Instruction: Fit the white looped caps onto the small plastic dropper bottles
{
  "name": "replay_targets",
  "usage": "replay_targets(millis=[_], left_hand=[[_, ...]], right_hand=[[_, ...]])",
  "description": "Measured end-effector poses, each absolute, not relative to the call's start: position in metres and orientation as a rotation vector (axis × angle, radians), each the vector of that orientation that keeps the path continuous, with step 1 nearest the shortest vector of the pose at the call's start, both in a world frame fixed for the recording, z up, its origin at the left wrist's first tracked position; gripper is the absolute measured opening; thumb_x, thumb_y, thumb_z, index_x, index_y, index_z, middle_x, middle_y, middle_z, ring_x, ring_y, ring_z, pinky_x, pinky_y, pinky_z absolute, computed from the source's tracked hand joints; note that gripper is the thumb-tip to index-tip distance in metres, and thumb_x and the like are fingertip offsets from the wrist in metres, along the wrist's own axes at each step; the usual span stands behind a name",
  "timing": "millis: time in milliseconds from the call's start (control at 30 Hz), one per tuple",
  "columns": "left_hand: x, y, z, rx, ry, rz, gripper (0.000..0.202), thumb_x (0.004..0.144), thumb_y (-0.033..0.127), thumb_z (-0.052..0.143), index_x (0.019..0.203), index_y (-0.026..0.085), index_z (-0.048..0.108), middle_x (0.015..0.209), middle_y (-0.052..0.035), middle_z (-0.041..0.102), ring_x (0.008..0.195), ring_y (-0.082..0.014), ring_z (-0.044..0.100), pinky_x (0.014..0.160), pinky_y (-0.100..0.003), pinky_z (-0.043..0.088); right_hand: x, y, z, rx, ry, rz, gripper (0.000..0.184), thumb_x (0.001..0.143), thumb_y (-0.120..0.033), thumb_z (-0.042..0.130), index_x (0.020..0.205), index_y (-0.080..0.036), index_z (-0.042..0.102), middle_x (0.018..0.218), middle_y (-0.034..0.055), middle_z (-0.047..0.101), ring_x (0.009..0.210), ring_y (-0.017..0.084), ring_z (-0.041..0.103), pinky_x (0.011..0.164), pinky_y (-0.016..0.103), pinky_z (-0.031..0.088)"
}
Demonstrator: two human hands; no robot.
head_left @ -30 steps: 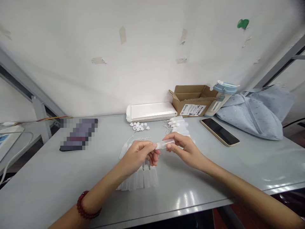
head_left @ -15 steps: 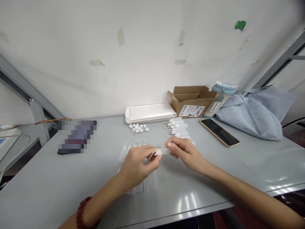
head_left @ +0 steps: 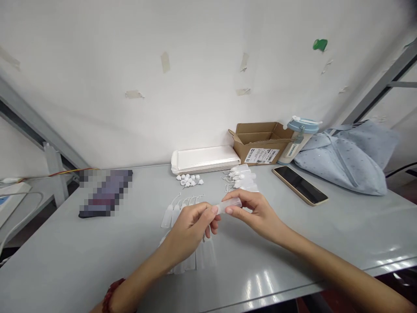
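Between my hands is a small translucent plastic squeeze bottle (head_left: 230, 204), lying nearly level above the table. My right hand (head_left: 250, 208) pinches its body between thumb and fingers. My left hand (head_left: 197, 221) is closed on the bottle's cap end, which the fingers mostly hide. Under and beside my left hand lie rows of similar bottles; a capped bottle (head_left: 167, 216) with a thin curved tube shows at their left end. More capped bottles (head_left: 246, 176) with tubes are grouped just beyond my right hand.
Small white caps (head_left: 189, 180) lie in a pile before a flat white box (head_left: 205, 159). Behind stand an open cardboard box (head_left: 260, 145) and a blue-lidded cup (head_left: 296, 143). A phone (head_left: 299, 184) and a light blue bag (head_left: 345, 163) are at right; a blurred-out item (head_left: 107, 193) is at left.
My left thumb and fingers have closed round the bottle's cap end, and the bottle body is more exposed between my right fingers. The whole view has shifted slightly.
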State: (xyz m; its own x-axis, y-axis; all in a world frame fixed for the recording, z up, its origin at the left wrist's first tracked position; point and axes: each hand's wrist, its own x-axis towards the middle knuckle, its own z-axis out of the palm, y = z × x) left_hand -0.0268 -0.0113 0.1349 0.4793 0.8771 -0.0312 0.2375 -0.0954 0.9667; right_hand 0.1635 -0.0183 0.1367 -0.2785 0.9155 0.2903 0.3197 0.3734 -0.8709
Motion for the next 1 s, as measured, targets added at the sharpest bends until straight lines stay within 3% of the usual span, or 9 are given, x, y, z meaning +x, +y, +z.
replay_targets(millis=[100, 267, 467, 567, 700, 867, 1000], left_hand=[[-0.027, -0.010, 0.135, 1.564, 0.957, 0.734, 0.036, 0.086, 0.040, 0.047, 0.063, 0.016, 0.059, 0.059, 0.0003, 0.057, 0.051, -0.0103, 0.051, 0.053, -0.023, 0.044], [-0.025, -0.012, 0.131, 1.580, 1.033, 0.842, 0.031, 0.083, 0.036, 0.051, 0.059, 0.017, 0.056, 0.055, 0.0017, 0.053, 0.053, -0.0109, 0.049, 0.051, -0.022, 0.042], [-0.044, 0.017, 0.130, 1.779, 1.115, 0.877, 0.033, 0.084, 0.044, 0.048, 0.076, 0.018, 0.067, 0.069, -0.0009, 0.063, 0.065, -0.0145, 0.057, 0.063, -0.025, 0.046], [-0.067, 0.047, 0.119, 1.797, 1.439, 0.934, 0.036, 0.084, 0.045, 0.044, 0.085, 0.018, 0.067, 0.087, -0.0046, 0.069, 0.071, -0.0181, 0.060, 0.063, -0.028, 0.047], [-0.092, 0.080, 0.096, 2.212, 1.544, 0.944, 0.031, 0.083, 0.030, 0.039, 0.098, 0.019, 0.064, 0.112, -0.0078, 0.064, 0.101, -0.0244, 0.056, 0.077, -0.033, 0.047], [-0.096, 0.092, 0.083, 2.236, 1.517, 0.905, 0.030, 0.083, 0.026, 0.039, 0.096, 0.020, 0.065, 0.116, -0.0063, 0.063, 0.107, -0.0252, 0.053, 0.085, -0.037, 0.045], [-0.095, 0.091, 0.082, 2.238, 1.493, 0.887, 0.033, 0.082, 0.026, 0.039, 0.101, 0.019, 0.065, 0.125, -0.0065, 0.058, 0.115, -0.0264, 0.049, 0.095, -0.041, 0.041]], right_hand=[[0.163, -0.019, 0.136, -1.087, -1.831, 0.870, 0.021, 0.086, -0.038, 0.056, 0.087, -0.017, 0.063, 0.069, 0.0004, 0.059, 0.062, 0.013, 0.050, 0.056, 0.025, 0.038], [0.162, -0.020, 0.133, -1.125, -1.804, 0.976, 0.031, 0.088, -0.043, 0.049, 0.078, -0.016, 0.060, 0.055, -0.0037, 0.046, 0.053, 0.011, 0.042, 0.052, 0.025, 0.032], [0.167, -0.009, 0.131, -1.173, -1.626, 1.062, 0.030, 0.088, -0.044, 0.048, 0.078, -0.017, 0.056, 0.052, -0.0045, 0.044, 0.052, 0.012, 0.041, 0.054, 0.026, 0.032], [0.179, 0.006, 0.128, -1.181, -1.516, 0.931, 0.029, 0.088, -0.045, 0.046, 0.080, -0.018, 0.053, 0.055, -0.0039, 0.044, 0.054, 0.013, 0.042, 0.054, 0.026, 0.034], [0.201, 0.029, 0.118, -1.200, -1.393, 0.647, 0.029, 0.090, -0.047, 0.043, 0.091, -0.020, 0.053, 0.062, -0.0032, 0.045, 0.056, 0.013, 0.043, 0.056, 0.027, 0.038], [0.226, 0.051, 0.106, -1.356, -1.437, 0.365, 0.035, 0.090, -0.047, 0.040, 0.107, -0.020, 0.055, 0.079, 0.0034, 0.057, 0.069, 0.018, 0.053, 0.060, 0.030, 0.044], [0.234, 0.059, 0.105, -1.423, -1.608, 0.153, 0.033, 0.090, -0.040, 0.044, 0.108, -0.019, 0.060, 0.100, 0.0089, 0.064, 0.083, 0.022, 0.057, 0.070, 0.034, 0.046]])
